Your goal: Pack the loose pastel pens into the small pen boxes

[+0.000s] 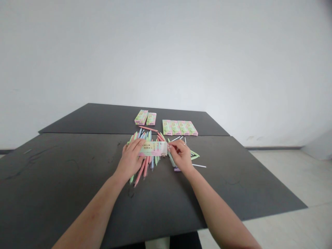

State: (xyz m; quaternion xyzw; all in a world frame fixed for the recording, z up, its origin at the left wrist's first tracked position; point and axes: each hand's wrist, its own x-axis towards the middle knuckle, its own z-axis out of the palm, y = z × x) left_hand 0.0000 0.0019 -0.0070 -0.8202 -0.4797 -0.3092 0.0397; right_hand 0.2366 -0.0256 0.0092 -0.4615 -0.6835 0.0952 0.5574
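A pastel green, yellow and pink cardboard pen box [153, 148] lies sideways above a loose pile of pens. Its left part is gripped by my left hand [132, 156], fingers on top and thumb at the lower edge. At the box's whitish right end, the thumb and fingers of my right hand [181, 155] are pinched together; the end flap there is too small to make out clearly. Beneath the box spread several pink, green and blue pens [141, 173]. Around my right hand lie white sticks [199, 166], green pens [195, 155] and a purple piece [177, 169].
Farther back, several matching boxes [180, 128] lie side by side on the right, with more boxes [141, 117] to the left. A pink pen [147, 128] lies across the seam of the dark table [77, 173]. A pale wall [166, 52] stands behind.
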